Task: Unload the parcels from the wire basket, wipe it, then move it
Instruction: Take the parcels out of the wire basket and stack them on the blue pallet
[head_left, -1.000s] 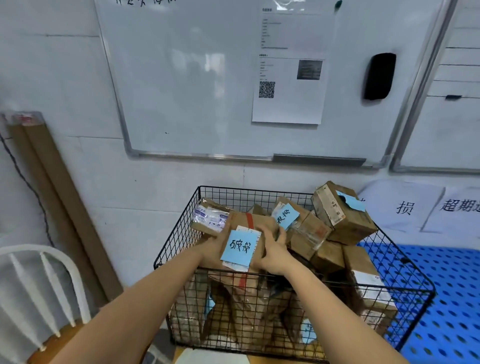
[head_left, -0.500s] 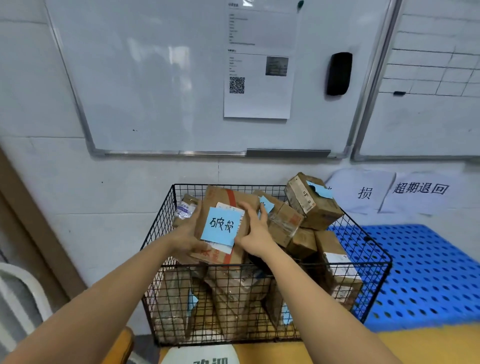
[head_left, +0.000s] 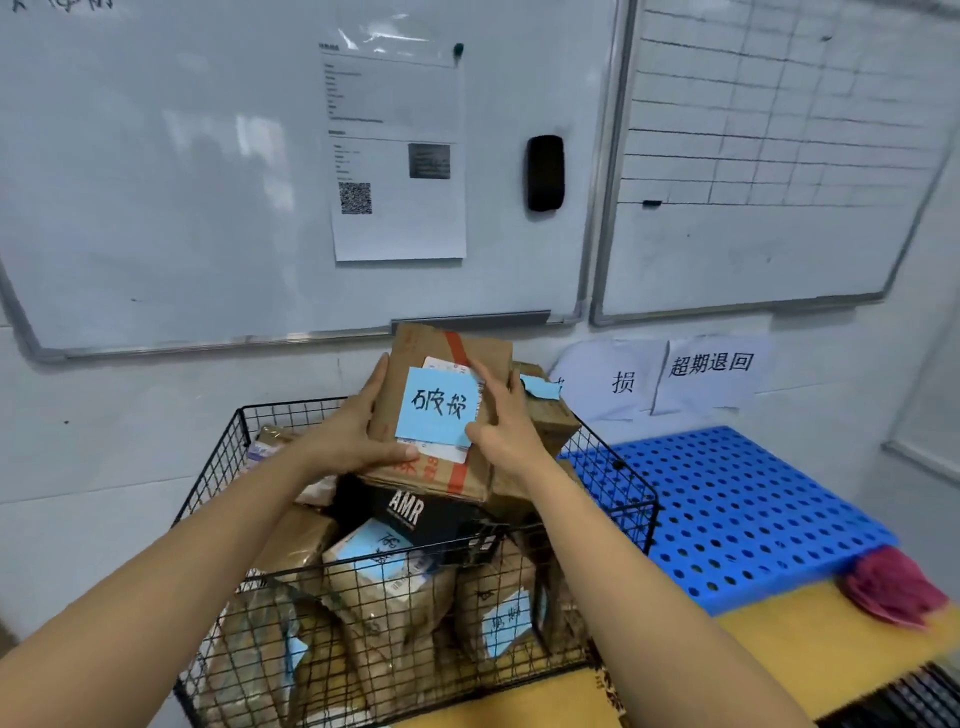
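Both your hands grip the cardboard parcel (head_left: 447, 410), left hand (head_left: 347, 437) and right hand (head_left: 501, 422) on its sides, above the basket's (head_left: 613, 470) far edge; more parcels fill it.

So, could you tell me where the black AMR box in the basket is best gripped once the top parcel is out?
Probably by its two short ends, one hand each, from above. The black AMR box lies flat and tilted atop the heap in the wire basket, its long printed side facing you, with parcels crowding below.

Wire basket (head_left: 631, 486) near corners cut off; printed sheet (head_left: 397, 156) text illegible.
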